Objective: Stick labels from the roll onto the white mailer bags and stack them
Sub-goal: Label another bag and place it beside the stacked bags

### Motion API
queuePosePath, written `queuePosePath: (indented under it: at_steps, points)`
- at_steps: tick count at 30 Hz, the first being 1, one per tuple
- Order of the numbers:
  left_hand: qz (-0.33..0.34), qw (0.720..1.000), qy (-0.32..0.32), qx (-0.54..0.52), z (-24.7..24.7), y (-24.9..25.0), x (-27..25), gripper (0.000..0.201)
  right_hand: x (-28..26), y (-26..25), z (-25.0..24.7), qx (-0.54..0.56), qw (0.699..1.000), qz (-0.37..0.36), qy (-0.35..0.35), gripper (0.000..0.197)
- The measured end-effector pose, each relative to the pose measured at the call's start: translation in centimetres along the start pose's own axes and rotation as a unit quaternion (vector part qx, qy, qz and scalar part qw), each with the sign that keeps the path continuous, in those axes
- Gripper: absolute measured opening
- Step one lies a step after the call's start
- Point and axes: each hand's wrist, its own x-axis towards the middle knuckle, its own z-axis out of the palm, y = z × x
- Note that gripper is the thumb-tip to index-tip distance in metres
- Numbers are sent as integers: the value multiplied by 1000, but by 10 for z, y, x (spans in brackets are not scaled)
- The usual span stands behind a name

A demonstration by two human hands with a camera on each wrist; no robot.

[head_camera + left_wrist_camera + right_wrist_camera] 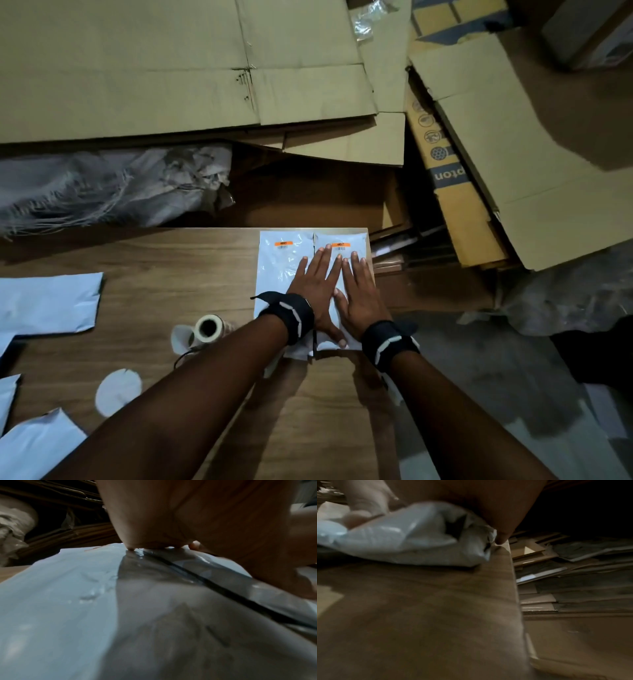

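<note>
Head view: the left hand (pixel 317 287) and right hand (pixel 359 294) are lying flat, fingers straight, pressing on the right bag (pixel 346 253) at the bench (pixel 171 274) corner. A second bag (pixel 277 267) is lying just beside it; each is bearing an orange label (pixel 283 243). The roll (pixel 207 329) is sitting near the left wrist.

Left wrist view: the palm (pixel 188 513) is bearing down on a white bag (pixel 60 588).

Right wrist view: blurred; the right hand (pixel 488 504) is resting over a crumpled bag (pixel 412 539) by the bench (pixel 436 608) edge.

Label (pixel 340 245) print too small.
</note>
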Motion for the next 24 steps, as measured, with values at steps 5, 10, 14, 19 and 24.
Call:
queuePosePath:
  at_steps: [5, 10, 14, 19, 24]
  points:
    - [-4, 1000, -13, -2, 0, 0, 3, 167, -1, -2, -5, -13, 1000, 3, -20, 78]
    - [-17, 1000, -17, 4, -5, 7, 1, 168, -1, -7, -16, -40, 998, 4, -55, 75]
    - [-7, 1000, 11, -4, -7, 5, -13, 164, -4, -11, -22, -49, 998, 8, -45, 84]
    - [36, 995, 91, 8, -20, 0, -51, 156, -20, -26, -30, -41, 999, 24, 23, 72]
    - [63, 985, 163, -18, -19, -14, -99, 144, -35, -55, -36, -47, 998, 12, 38, 80]
